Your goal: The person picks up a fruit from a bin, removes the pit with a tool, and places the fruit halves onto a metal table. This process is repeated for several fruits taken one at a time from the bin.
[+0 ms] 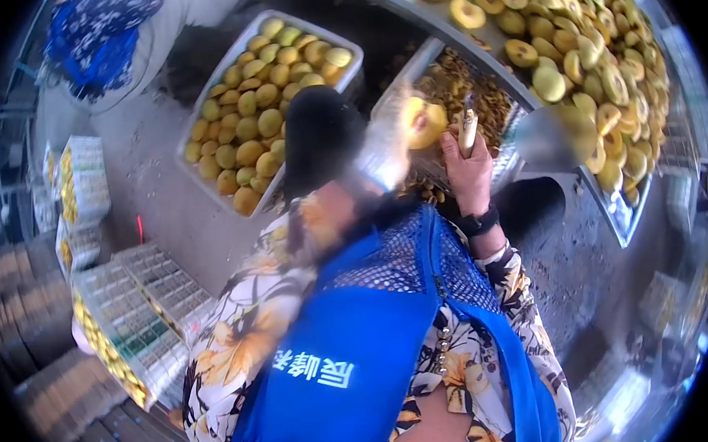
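Observation:
My left hand [384,150], smeared by motion and apparently in a pale glove, grips a yellow peach [424,123] whose cut face shows a reddish centre. Close beside it on the right, my right hand [469,172] is closed round a small knife [468,131] with a pale handle. Its short dark blade points away from me, and the tip is hard to make out. Both hands are over a crate [407,73] of brown pits and scraps. Right of the knife hand is a blurred round shape [556,137] that I cannot identify.
A white crate [192,158] of whole yellow peaches [259,97] stands at the left. Many halved peaches [595,52] are heaped on a metal table [431,18] at the right. Stacked plastic crates [144,295] stand lower left. Another person's blue patterned clothing [100,38] shows upper left.

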Tool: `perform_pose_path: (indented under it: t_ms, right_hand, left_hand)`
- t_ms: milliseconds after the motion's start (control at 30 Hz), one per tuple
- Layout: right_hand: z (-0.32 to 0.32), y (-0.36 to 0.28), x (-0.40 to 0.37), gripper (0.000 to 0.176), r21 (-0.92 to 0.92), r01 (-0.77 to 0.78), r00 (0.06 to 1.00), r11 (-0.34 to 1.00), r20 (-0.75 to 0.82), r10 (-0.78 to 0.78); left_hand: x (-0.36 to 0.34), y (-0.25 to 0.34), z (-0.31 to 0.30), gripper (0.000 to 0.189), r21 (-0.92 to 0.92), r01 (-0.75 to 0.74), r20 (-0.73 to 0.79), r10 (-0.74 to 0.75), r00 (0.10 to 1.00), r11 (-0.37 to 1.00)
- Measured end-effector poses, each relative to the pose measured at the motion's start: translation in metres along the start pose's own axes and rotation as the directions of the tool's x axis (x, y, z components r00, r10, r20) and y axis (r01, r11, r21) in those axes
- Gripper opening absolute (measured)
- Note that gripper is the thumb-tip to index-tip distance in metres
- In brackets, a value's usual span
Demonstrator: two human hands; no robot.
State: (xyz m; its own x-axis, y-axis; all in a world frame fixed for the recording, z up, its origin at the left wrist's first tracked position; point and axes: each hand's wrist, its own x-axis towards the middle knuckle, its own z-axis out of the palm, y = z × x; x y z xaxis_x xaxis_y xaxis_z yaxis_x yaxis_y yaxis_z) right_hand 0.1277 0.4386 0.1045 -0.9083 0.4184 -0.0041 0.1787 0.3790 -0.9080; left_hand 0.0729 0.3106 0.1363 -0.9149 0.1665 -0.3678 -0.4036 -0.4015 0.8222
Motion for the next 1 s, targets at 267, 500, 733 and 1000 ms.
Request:
perform_pose_path:
  t_ms: [267,500,733,1000]
  right_hand:
    - [-0.008,-0.044,-0.008,0.025,-0.285,0.088,0.994,0.954,0.080,-0.068]
    - [-0.014,-0.032,-0.012,0.021,-0.233,0.136,0.991,0.963,0.044,-0.129]
    - [-0.008,-0.024,-0.016,0.020,-0.215,0.519,0.851,0.827,0.046,-0.523]
    - [-0.028,-0.026,0.001,0.045,-0.299,-0.039,0.999,0.953,-0.037,0.029]
  left_hand:
    - [0.002,-0.031,-0.012,0.027,0.508,-0.652,0.321,0.579,0.750,0.562]
    - [0.001,-0.040,-0.001,0.031,0.195,-0.440,0.340,0.360,0.869,0.876]
    - [0.025,-0.076,-0.010,0.014,0.047,-0.684,0.350,0.629,0.694,0.728]
    - [-0.003,-0.002,-0.018,0.022,0.264,-0.186,0.090,0.168,0.982,0.946]
